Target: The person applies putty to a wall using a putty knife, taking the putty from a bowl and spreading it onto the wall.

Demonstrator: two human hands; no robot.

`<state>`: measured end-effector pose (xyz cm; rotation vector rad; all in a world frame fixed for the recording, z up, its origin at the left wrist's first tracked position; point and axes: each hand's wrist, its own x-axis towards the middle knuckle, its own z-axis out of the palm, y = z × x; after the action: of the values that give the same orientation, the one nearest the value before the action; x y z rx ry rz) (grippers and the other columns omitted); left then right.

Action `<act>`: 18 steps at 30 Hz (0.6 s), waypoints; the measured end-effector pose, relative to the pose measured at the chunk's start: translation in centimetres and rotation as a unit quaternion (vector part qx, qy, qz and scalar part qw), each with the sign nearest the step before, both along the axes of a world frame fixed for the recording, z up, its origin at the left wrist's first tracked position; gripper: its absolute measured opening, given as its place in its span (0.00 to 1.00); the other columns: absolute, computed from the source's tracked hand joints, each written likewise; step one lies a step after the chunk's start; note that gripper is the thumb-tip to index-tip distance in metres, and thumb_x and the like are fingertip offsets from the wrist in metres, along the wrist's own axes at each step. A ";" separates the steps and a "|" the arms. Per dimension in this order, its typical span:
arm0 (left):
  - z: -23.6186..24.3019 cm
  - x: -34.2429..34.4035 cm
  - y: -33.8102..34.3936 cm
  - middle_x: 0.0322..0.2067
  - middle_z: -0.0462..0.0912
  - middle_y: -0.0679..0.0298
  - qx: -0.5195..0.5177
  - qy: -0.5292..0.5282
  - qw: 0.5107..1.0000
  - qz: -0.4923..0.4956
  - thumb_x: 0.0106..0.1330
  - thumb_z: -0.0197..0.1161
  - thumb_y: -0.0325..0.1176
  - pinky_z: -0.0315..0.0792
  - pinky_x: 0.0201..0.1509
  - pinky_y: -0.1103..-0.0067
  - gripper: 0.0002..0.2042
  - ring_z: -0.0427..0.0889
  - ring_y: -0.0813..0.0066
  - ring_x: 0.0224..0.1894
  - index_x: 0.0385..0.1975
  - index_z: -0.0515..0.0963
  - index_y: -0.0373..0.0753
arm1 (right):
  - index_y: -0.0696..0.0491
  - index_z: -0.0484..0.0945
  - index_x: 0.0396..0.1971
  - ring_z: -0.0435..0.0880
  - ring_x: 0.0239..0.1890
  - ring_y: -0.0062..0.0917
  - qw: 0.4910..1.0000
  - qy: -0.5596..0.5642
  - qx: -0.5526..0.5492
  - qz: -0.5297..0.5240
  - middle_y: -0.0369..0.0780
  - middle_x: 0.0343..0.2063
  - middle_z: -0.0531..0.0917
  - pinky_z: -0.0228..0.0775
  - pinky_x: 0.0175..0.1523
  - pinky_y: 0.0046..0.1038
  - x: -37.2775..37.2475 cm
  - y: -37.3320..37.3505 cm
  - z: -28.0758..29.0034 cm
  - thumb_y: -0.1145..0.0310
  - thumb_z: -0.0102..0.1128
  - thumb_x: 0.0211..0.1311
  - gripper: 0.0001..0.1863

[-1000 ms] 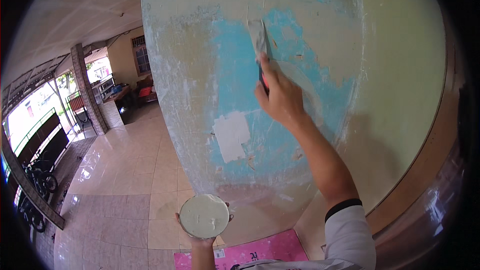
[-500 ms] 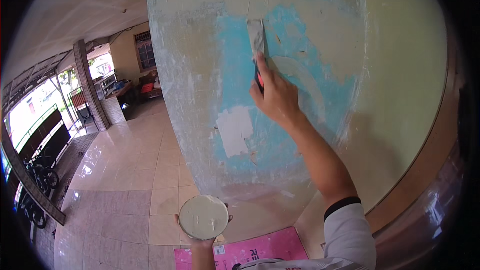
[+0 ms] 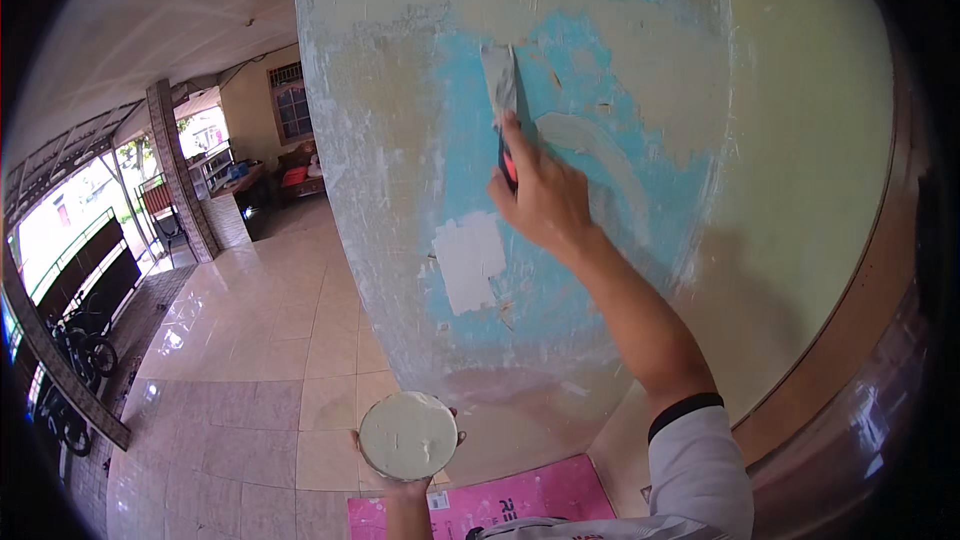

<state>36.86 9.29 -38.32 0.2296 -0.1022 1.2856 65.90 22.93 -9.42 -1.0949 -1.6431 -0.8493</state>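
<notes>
i ease the scraper (image 3: 498, 80) left, reaching more blue wall (image 3: 464, 130), right fingers (image 3: 511, 127) gripping it. left fingers (image 3: 355, 439) hold the putty disc (image 3: 408, 434).

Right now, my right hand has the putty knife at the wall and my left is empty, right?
Not empty: the head view shows your left hand holding a round container of pale paste; your right hand has the putty knife at the wall.

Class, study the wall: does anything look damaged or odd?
The wall looks worn: its blue area is patchy, with small brownish marks, perhaps chips. Below and left of the right hand, a ragged whitish patch contrasts with the blue.
</notes>
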 end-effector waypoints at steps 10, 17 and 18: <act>0.6 0.9 0.3 0.69 0.66 0.41 0.003 0.016 1.000 0.010 0.57 0.59 0.77 0.62 0.58 0.22 0.49 0.61 0.18 0.68 0.71 0.67 0.47 | 0.59 0.68 0.69 0.89 0.36 0.49 0.997 0.072 0.021 -0.031 0.54 0.39 0.88 0.82 0.39 0.47 2.5 0.2 7.3 0.60 0.61 0.64 0.35; -1.3 0.5 0.7 0.70 0.65 0.40 0.004 0.006 1.000 0.004 0.56 0.58 0.78 0.61 0.58 0.21 0.50 0.60 0.16 0.68 0.72 0.67 0.47 | 0.60 0.68 0.69 0.88 0.32 0.49 0.992 0.021 0.105 0.063 0.53 0.35 0.88 0.81 0.37 0.45 2.0 1.3 -2.0 0.62 0.63 0.63 0.36; -1.4 0.2 0.7 0.70 0.65 0.40 0.003 0.008 1.000 0.009 0.56 0.58 0.78 0.61 0.58 0.21 0.50 0.60 0.16 0.68 0.72 0.67 0.47 | 0.61 0.67 0.69 0.88 0.32 0.49 0.990 0.023 0.123 0.063 0.53 0.35 0.88 0.81 0.36 0.45 2.1 1.2 -0.5 0.62 0.64 0.62 0.37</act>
<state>37.09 10.02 -39.75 0.2466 -0.0902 1.3005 68.00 24.11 -9.92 -0.8251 -1.5073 -0.9098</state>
